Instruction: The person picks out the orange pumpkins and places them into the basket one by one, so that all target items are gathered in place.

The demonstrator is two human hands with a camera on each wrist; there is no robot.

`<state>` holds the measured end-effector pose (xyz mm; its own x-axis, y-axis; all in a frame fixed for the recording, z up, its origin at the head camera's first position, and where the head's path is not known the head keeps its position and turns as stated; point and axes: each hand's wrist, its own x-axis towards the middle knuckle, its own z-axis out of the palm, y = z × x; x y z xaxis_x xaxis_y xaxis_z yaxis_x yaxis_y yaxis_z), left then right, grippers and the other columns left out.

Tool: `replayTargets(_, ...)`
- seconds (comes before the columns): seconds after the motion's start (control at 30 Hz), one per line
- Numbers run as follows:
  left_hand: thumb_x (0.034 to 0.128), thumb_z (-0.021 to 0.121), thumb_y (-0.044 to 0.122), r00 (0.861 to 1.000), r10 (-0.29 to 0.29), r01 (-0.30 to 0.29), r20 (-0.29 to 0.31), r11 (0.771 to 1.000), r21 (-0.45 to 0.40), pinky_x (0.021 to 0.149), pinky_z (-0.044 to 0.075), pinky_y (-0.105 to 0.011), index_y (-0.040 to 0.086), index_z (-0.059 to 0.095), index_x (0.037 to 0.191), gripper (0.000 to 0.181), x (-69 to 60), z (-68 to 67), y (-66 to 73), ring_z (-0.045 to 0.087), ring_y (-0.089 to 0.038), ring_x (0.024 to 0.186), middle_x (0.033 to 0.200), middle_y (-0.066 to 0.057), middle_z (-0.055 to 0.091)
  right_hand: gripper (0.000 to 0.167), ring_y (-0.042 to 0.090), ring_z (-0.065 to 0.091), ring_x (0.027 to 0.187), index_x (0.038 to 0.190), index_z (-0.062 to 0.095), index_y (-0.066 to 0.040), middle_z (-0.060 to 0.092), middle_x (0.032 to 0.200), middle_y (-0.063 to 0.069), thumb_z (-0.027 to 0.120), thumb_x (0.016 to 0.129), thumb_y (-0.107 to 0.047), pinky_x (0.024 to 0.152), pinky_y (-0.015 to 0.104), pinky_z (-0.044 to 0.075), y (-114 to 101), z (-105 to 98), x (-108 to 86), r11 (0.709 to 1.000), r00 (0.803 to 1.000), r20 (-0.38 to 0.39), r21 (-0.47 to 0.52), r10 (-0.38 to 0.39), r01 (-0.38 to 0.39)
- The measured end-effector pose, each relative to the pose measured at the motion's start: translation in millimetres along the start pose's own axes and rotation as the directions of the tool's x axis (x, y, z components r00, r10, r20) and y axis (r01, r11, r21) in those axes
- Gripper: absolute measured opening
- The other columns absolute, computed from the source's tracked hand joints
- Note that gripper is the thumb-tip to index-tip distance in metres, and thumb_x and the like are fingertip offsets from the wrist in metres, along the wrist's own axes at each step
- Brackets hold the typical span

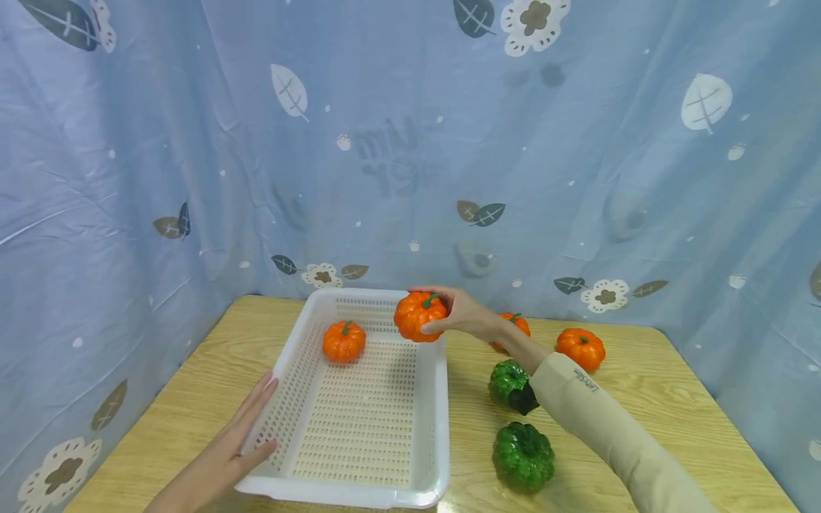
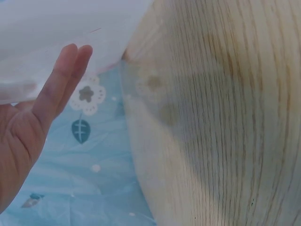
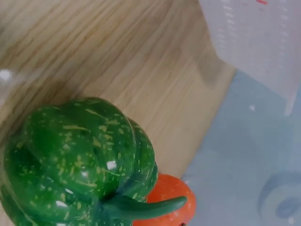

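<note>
In the head view my right hand (image 1: 463, 313) grips an orange pumpkin (image 1: 413, 318) with a green stem, held over the far right rim of a white perforated basket (image 1: 438, 456). Inside the basket, toward the far left, sits another orange pumpkin (image 1: 343, 343). My left hand (image 1: 234, 445), fingers straight, lies against the basket's left side. The left wrist view shows that hand (image 2: 44, 110) with extended fingers by the basket wall (image 2: 56, 61). The right hand itself is outside the right wrist view, where a speckled green pumpkin (image 3: 80, 155) looms close.
Right of the basket stand two green pumpkins (image 1: 524, 456), one partly behind the right forearm. Farther back are an orange pumpkin (image 1: 580, 348) and another (image 1: 517, 324) partly hidden by the arm. A blue patterned curtain (image 1: 410, 142) surrounds the wooden table (image 1: 680, 427).
</note>
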<state>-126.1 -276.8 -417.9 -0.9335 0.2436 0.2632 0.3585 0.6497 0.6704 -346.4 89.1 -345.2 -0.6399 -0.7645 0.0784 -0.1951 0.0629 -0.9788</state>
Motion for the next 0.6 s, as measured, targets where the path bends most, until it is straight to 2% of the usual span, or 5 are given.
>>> replayTargets(0.1, 0.0903, 0.062, 0.013, 1.0, 0.028, -0.028, -0.008, 1.0, -0.002, 0.094, 0.006, 0.004, 0.013, 0.018, 0.154, 0.078, -0.5, -0.3, 0.4, -0.001, 0.02, 0.131, 0.159, -0.019, 0.009, 0.073, 0.025, 0.057, 0.113, 0.146, 0.04, -0.008, 0.051, 0.137, 0.014, 0.074, 0.081, -0.003, 0.091, 0.038, 0.052, 2.9, -1.7, 5.3, 0.998, 0.998, 0.047, -0.061, 0.033, -0.03)
replayTargets(0.17, 0.0905, 0.062, 0.013, 1.0, 0.022, -0.022, -0.005, 1.0, -0.007, 0.094, 0.005, 0.004, 0.013, 0.018, 0.154, 0.078, -0.4, -0.9, 0.5, -0.001, 0.02, 0.13, 0.158, -0.019, 0.009, 0.073, 0.025, 0.056, 0.114, 0.146, 0.041, -0.011, 0.051, 0.137, 0.013, 0.075, 0.081, -0.004, 0.092, 0.038, 0.051, 4.7, -2.3, 9.5, 0.995, 0.996, 0.074, -0.091, 0.051, -0.044)
replayTargets(0.3, 0.091, 0.062, 0.015, 1.0, 0.015, -0.015, -0.003, 1.0, -0.01, 0.093, 0.006, 0.004, 0.015, 0.018, 0.154, 0.077, -0.4, -1.1, 0.3, 0.0, 0.02, 0.13, 0.159, -0.018, 0.008, 0.075, 0.026, 0.054, 0.116, 0.146, 0.041, -0.011, 0.047, 0.14, 0.012, 0.077, 0.08, -0.007, 0.094, 0.039, 0.05, 6.6, -3.7, 17.6, 0.992, 0.989, 0.13, -0.119, 0.064, -0.048)
replayTargets(0.47, 0.0905, 0.062, 0.013, 0.999, 0.049, -0.049, -0.016, 0.999, -0.005, 0.094, 0.006, 0.004, 0.013, 0.019, 0.154, 0.077, -0.8, -0.4, -1.2, 0.001, 0.018, 0.132, 0.159, -0.016, 0.008, 0.077, 0.025, 0.052, 0.118, 0.147, 0.04, -0.01, 0.043, 0.144, 0.011, 0.077, 0.08, -0.008, 0.095, 0.039, 0.049, 8.7, -6.7, 25.9, 0.986, 0.975, 0.203, -0.152, 0.093, -0.062)
replayTargets(0.6, 0.0909, 0.061, 0.013, 0.998, 0.056, -0.056, -0.014, 0.998, -0.013, 0.094, 0.007, 0.003, 0.012, 0.019, 0.154, 0.076, -1.0, -0.2, -1.0, 0.001, 0.018, 0.133, 0.159, -0.017, 0.008, 0.076, 0.024, 0.052, 0.118, 0.146, 0.04, -0.011, 0.043, 0.144, 0.011, 0.077, 0.08, -0.009, 0.095, 0.038, 0.049, 10.8, -8.0, 32.6, 0.978, 0.966, 0.23, -0.192, 0.12, -0.075)
